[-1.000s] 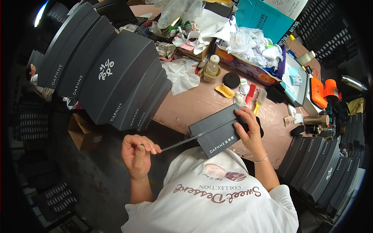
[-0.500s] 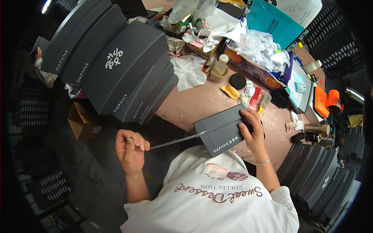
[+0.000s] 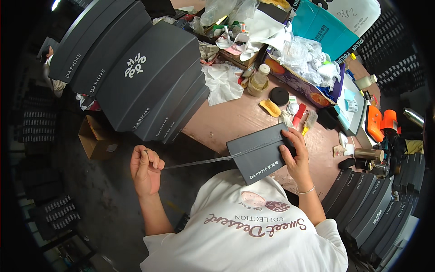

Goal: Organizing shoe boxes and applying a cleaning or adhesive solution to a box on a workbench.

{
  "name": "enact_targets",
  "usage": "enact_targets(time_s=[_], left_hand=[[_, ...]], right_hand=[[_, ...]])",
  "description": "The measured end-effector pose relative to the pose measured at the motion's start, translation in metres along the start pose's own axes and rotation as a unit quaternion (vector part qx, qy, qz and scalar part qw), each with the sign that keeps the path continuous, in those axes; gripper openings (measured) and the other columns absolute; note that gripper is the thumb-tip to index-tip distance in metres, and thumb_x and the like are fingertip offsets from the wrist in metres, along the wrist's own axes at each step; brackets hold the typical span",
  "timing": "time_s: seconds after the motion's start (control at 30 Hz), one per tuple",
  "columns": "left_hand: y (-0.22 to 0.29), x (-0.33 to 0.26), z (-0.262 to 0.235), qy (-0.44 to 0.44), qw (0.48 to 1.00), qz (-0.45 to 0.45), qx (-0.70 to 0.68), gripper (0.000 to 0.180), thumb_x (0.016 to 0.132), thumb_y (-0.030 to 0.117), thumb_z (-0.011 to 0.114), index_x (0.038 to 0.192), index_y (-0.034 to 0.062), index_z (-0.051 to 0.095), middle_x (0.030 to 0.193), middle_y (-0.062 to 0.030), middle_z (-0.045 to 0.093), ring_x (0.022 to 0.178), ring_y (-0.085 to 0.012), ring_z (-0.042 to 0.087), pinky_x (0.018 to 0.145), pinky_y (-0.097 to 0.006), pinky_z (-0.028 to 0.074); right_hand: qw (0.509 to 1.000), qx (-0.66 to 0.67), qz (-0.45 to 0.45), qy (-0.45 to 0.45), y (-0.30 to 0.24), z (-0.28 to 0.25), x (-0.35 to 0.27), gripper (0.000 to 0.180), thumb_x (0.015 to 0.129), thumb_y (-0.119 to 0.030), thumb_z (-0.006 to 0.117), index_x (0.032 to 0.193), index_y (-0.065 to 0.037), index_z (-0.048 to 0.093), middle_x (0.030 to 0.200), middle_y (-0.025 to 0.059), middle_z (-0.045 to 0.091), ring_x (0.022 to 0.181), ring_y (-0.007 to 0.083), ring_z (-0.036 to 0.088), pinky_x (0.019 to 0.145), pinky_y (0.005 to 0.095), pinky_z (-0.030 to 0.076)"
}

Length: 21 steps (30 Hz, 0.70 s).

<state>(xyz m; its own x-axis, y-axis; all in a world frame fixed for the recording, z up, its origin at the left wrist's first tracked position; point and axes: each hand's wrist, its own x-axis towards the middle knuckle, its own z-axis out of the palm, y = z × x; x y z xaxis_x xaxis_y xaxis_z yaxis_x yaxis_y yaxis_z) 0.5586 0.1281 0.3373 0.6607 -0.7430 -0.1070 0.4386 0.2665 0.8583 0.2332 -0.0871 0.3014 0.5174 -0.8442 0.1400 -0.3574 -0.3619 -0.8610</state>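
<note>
A small dark grey shoebox (image 3: 258, 152) is tilted at the table's near edge, in front of my chest. My right hand (image 3: 298, 156) grips its right end, thumb on the top face and fingers over the far edge. A thin strip of clear plastic (image 3: 195, 162) runs across the box face and stretches taut off its left side. Its far end leads to my left hand (image 3: 147, 170), which is closed in a pinch out to the left, over the floor. Whether the strip is tape or film I cannot tell.
Large stacked shoeboxes (image 3: 145, 77) rise at the left; more shoeboxes (image 3: 362, 199) stand at the right. On the pink table (image 3: 217, 122) lie a black lid (image 3: 278, 95), brushes (image 3: 310, 121), a bottle (image 3: 258, 81) and a purple carton (image 3: 299, 81) of crumpled plastic. An orange tape dispenser (image 3: 375, 124) sits right.
My left hand has moved slightly left and away from the box, and more of the clear strip stretches between them. My right hand and the shoebox have barely moved.
</note>
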Motion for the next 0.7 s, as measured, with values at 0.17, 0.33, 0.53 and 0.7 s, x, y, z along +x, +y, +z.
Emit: enact_targets(time_s=[0.17,0.33,0.53,0.7], left_hand=[[0.007,-0.004,-0.013,0.011,0.999,-0.036,-0.001,0.008,0.102,0.016,0.049,0.105,0.0086,0.052,0.077,0.0016,0.044,0.064,-0.0076,0.038,0.056,-0.022,0.035],[0.039,-0.009,-0.042,0.122,0.985,0.076,0.099,0.009,0.101,0.014,0.050,0.105,0.0060,0.053,0.077,-0.0010,0.047,0.065,-0.0078,0.041,0.055,-0.023,0.036],[-0.020,-0.022,0.016,-0.030,0.970,-0.008,0.242,0.009,0.095,0.006,0.052,0.102,0.0021,0.054,0.091,-0.0083,0.059,0.078,-0.0127,0.058,0.073,-0.028,0.051],[-0.061,-0.024,0.067,-0.207,0.857,0.081,0.465,0.029,0.075,0.019,0.074,0.094,0.0018,0.060,0.086,-0.0117,0.060,0.076,-0.0207,0.060,0.068,-0.032,0.049]], right_hand=[[1.000,-0.005,-0.001,-0.001,0.000,0.001,0.000,0.038,0.085,-0.008,0.066,0.122,-0.004,0.060,0.127,0.0148,0.053,0.118,0.0279,0.054,0.100,0.0342,0.041],[1.000,-0.008,0.007,0.005,0.010,-0.003,0.000,0.038,0.085,-0.008,0.066,0.123,-0.005,0.060,0.128,0.0163,0.053,0.120,0.0283,0.052,0.102,0.0348,0.039],[1.000,-0.013,0.009,0.005,0.012,0.001,0.001,0.038,0.085,-0.008,0.066,0.123,-0.005,0.060,0.129,0.0163,0.053,0.120,0.0285,0.052,0.102,0.0354,0.039],[1.000,-0.022,0.006,0.013,0.009,0.002,0.002,0.037,0.086,-0.008,0.066,0.122,-0.005,0.061,0.129,0.0165,0.053,0.119,0.0289,0.053,0.102,0.0354,0.039]])
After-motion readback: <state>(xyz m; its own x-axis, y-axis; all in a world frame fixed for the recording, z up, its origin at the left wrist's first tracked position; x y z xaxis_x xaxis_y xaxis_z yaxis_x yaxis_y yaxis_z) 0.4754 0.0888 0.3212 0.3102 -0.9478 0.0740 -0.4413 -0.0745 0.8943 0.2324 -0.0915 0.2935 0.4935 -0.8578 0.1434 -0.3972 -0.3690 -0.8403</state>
